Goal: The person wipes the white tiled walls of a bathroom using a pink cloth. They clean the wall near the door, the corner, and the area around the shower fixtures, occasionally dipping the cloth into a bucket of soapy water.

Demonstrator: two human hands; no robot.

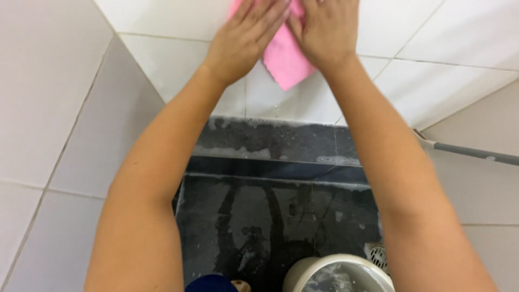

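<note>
Head | pink cloth (285, 60) flat on wall | left hand (246, 38), right hand (325, 32) pressing, fingers spread

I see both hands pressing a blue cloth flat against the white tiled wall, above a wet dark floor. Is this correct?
Not quite. The head view shows the cloth is pink, not blue. The rest holds: the left hand and right hand press it flat against the white tiled wall, above the wet dark floor.

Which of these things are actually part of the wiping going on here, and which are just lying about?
In use:
- left hand, flat on the cloth
- right hand, flat on the cloth
- pink cloth, pressed to the wall
- white tiled wall

Lying about:
- pale bucket holding water, on the floor
- grey handle at the right
- floor drain
- dark wet floor
</note>
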